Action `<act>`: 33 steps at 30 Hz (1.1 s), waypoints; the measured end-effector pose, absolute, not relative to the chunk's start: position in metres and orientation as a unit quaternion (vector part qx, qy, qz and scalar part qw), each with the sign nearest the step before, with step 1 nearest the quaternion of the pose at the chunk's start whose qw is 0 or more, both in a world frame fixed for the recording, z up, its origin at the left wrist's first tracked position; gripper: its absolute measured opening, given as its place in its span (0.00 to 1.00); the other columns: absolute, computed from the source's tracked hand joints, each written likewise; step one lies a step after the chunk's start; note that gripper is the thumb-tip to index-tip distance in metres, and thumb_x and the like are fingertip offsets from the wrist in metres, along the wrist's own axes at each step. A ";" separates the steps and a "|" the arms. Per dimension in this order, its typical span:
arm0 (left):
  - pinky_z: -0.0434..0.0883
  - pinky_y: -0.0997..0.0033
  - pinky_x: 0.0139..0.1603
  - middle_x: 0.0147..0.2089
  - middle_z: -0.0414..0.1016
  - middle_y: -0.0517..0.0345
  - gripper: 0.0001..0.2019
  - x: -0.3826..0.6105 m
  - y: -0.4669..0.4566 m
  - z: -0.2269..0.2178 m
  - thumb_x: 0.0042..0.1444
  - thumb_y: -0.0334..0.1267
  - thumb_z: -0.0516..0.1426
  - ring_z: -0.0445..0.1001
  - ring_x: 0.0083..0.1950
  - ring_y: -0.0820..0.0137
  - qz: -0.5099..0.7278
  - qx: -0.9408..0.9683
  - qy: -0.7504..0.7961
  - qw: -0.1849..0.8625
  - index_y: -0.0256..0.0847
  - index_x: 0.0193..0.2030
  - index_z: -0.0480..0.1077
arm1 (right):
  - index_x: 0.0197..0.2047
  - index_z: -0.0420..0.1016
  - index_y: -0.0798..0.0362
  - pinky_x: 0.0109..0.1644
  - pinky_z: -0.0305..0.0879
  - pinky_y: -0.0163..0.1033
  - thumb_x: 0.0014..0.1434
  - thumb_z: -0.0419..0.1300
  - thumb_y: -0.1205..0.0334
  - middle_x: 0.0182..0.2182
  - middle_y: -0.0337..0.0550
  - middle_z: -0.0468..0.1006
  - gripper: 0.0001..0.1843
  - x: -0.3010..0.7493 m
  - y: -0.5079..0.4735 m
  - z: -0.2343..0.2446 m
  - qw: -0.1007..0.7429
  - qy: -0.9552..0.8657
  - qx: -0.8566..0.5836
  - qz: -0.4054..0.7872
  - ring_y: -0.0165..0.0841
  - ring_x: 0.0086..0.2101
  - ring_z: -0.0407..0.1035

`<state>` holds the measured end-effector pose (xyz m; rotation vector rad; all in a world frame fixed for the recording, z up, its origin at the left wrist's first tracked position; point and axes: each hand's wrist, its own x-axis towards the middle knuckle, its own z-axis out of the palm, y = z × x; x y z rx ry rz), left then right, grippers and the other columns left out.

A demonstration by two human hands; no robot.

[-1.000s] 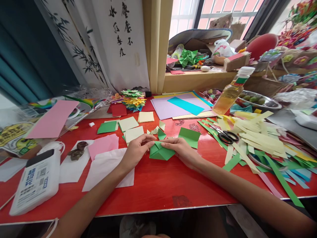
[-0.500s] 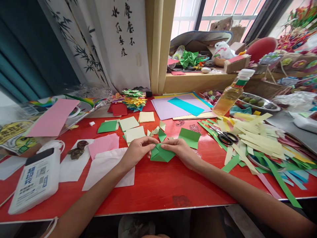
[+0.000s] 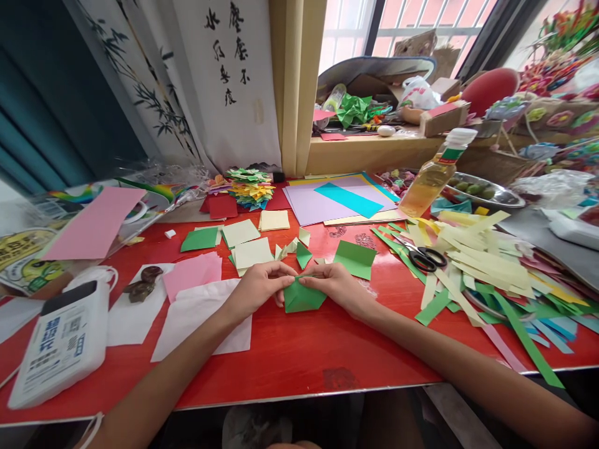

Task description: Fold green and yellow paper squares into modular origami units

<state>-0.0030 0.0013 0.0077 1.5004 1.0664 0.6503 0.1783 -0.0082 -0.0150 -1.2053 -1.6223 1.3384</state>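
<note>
A folded green paper piece (image 3: 303,298) rests on the red table (image 3: 290,355) in front of me. My left hand (image 3: 260,285) pinches its upper left edge with curled fingers. My right hand (image 3: 333,284) pinches the upper right edge, fingertips almost meeting those of the left. The top of the paper is pressed down flat between both hands. Loose cream and green paper squares (image 3: 248,240) lie just beyond my hands, and a bigger green sheet (image 3: 354,258) lies right of them.
Black-handled scissors (image 3: 423,255) lie amid paper strips (image 3: 486,268) on the right. A bottle of yellow liquid (image 3: 433,174) stands behind them. White and pink sheets (image 3: 196,293) and a white container (image 3: 60,340) lie left. Coloured sheets (image 3: 341,201) sit at the back.
Both hands have folded the raised top of the green paper down, so it now looks flatter and smaller. The hands stayed in the same place on the table.
</note>
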 end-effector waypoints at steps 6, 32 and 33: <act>0.69 0.76 0.25 0.20 0.69 0.62 0.10 -0.003 0.001 0.013 0.50 0.40 0.56 0.70 0.21 0.75 0.350 0.604 0.464 0.546 0.36 0.36 0.68 | 0.33 0.72 0.56 0.35 0.64 0.35 0.53 0.55 0.49 0.30 0.42 0.74 0.18 0.176 -0.009 -0.007 0.437 -0.518 -0.413 0.608 0.30 0.30 0.69; 0.69 0.70 0.39 0.29 0.74 0.60 0.15 -0.001 0.002 0.000 0.46 0.39 0.60 0.74 0.31 0.72 0.384 0.564 0.436 0.588 0.37 0.41 0.69 | 0.32 0.69 0.58 0.29 0.68 0.35 0.51 0.59 0.55 0.24 0.42 0.75 0.13 0.176 -0.005 -0.007 0.426 -0.544 -0.383 0.613 0.30 0.23 0.71; 0.69 0.71 0.39 0.29 0.74 0.60 0.14 -0.001 0.002 0.000 0.46 0.39 0.60 0.73 0.31 0.72 0.383 0.566 0.434 0.587 0.37 0.41 0.69 | 0.32 0.69 0.58 0.29 0.68 0.35 0.51 0.59 0.55 0.24 0.41 0.75 0.13 0.176 -0.005 -0.007 0.427 -0.545 -0.381 0.613 0.30 0.23 0.71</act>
